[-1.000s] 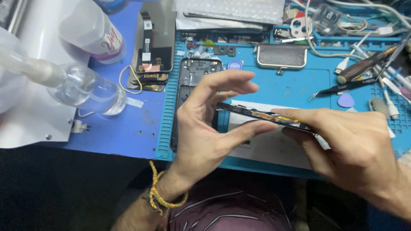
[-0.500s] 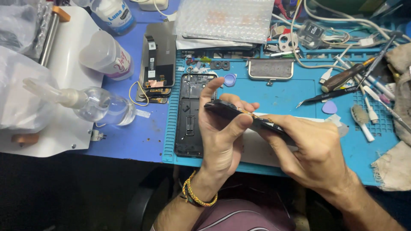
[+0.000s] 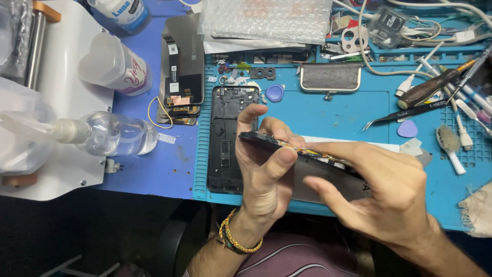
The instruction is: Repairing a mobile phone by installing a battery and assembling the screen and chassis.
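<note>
Both hands hold a dark opened phone body (image 3: 266, 141) edge-on above the blue work mat (image 3: 338, 110). My left hand (image 3: 264, 169) grips its left end between thumb and fingers; a yellow-and-dark bracelet (image 3: 236, 241) circles that wrist. My right hand (image 3: 384, 192) holds the right end, with fingers laid along the top edge. Under the left hand lies a black phone back frame (image 3: 225, 138), flat on the mat. A detached screen panel (image 3: 182, 66) rests farther back on the left.
A clear liquid bottle (image 3: 110, 134) lies on its side at left, by a white plastic cup (image 3: 115, 64). Bubble wrap (image 3: 266, 20) sits at the back. Tweezers (image 3: 410, 113), a screwdriver (image 3: 430, 87), brushes (image 3: 451, 146), blue picks (image 3: 407, 128) and cables (image 3: 410, 25) crowd the right.
The view has shifted, and the hands with the phone body now sit lower in it. Both hands keep their grip and the left fingers have curled closer around the phone's end.
</note>
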